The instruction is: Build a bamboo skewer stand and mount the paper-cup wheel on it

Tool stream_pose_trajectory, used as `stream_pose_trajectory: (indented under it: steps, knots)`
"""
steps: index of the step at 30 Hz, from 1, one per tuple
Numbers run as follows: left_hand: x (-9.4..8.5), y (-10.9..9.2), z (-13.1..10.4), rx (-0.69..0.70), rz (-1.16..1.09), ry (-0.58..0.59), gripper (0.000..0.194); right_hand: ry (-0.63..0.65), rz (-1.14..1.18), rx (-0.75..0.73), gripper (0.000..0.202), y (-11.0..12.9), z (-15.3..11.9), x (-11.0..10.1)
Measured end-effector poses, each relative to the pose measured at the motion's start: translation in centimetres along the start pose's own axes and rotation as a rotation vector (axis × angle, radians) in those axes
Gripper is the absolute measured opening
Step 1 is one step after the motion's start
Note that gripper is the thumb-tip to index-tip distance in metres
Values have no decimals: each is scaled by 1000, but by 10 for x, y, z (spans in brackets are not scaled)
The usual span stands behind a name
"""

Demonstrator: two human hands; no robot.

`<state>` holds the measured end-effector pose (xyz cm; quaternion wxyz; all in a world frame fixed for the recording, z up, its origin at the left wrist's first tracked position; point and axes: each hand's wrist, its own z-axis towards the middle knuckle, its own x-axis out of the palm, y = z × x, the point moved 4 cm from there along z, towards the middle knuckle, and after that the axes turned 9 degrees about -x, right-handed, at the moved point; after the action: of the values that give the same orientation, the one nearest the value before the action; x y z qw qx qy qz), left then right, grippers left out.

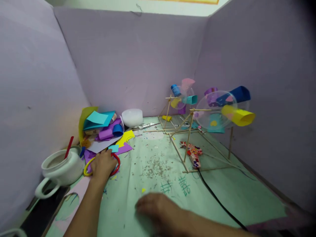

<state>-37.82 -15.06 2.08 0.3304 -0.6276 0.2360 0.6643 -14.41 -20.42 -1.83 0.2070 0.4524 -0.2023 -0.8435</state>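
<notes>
My left hand reaches down onto the paper scraps at the left, its fingers bent and closed. A yellow loop and a red loop show on either side of it, like scissors handles; what lies under the fingers is hidden. Just beyond the fingertips are a cyan paper piece and a purple paper scrap. Low in front, my right hand hovers over or rests on the green sheet, smeared by motion. A tiny yellow scrap lies near it.
A white mug with a red stick stands left. Behind are coloured papers and a white bowl. Two stick-framed wheels, one nearer and one farther, stand right. A patterned glue gun trails a black cord.
</notes>
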Motion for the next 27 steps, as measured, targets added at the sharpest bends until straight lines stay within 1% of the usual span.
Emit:
stream_pose_trajectory:
  steps: [3,5,8,11,12,14,16,17,19,22,25,27]
  knots:
    - [1,2,2,-37,-11,-2,33,-91,1,16,30,-1,9,-9]
    - [4,4,5,-68,-10,-10,32,-153,7,-6,37,4,12,-12]
    - [9,7,9,-92,-7,-8,30,-249,10,-33,43,20,10,-17]
    - [11,7,8,-87,-16,3,31,-328,11,-30,46,39,4,-26]
    - [11,6,7,-81,-19,4,32,-326,18,-36,46,44,4,-29]
    - [11,5,5,-75,-23,5,33,-282,33,-65,45,53,7,-30]
    - [9,4,3,-70,-23,1,32,-243,28,-95,44,54,13,-32]
    - [8,3,2,-68,-21,-4,31,-246,17,-103,43,51,16,-34]
    - [5,2,-2,-68,-17,-22,31,-296,-13,-103,40,40,24,-39]
    - [3,-1,-6,-67,-7,-54,31,-389,-84,-70,39,14,36,-48]
    - [4,-3,-9,-51,-6,-87,33,-442,-167,-82,39,-12,44,-49]
    - [5,-4,-11,-51,-9,-104,34,-471,-217,-111,39,-25,42,-47]
